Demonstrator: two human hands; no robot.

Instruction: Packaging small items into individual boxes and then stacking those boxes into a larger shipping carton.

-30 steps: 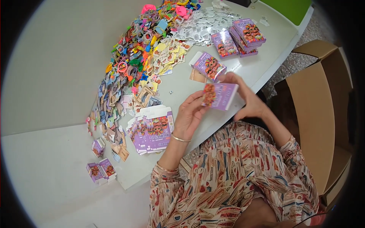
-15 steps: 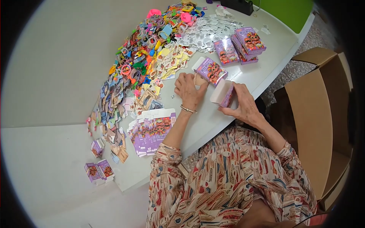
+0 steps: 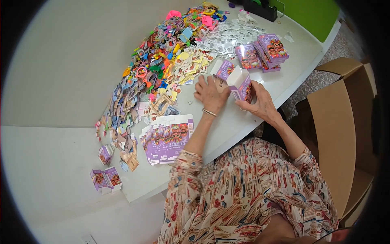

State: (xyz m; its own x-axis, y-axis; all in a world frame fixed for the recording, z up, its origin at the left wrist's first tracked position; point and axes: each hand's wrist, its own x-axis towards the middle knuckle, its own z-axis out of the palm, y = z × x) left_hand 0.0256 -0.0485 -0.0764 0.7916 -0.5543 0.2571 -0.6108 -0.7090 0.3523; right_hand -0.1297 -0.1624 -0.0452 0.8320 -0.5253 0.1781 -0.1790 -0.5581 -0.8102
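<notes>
My right hand (image 3: 262, 105) grips a small purple carton (image 3: 243, 88), thumb on the near side and fingers along the far side. The carton is tilted, with its white flap lifted at the top. To its left, my left hand (image 3: 212, 96) rests on the table with bent, spread fingers. A brown card piece (image 3: 219, 83) shows between its thumb and forefinger, partly covered by the hand. Just behind lies another purple carton (image 3: 224, 70) with a white flap out, partly hidden by the held one. Finished-looking purple cartons (image 3: 273, 48) are stacked farther right.
Flat purple cartons (image 3: 168, 140) lie fanned near my left forearm. Mixed small toys (image 3: 162, 53), yellowish cards (image 3: 191, 65) and white packets (image 3: 231, 36) are heaped along the wall. A black tape dispenser (image 3: 262, 9) stands at the back; a large cardboard box (image 3: 331, 138) is at right.
My right hand has turned the carton more upright and brought it in front of the carton lying behind. My left hand stays near the brown card. The whole view has shifted slightly.
</notes>
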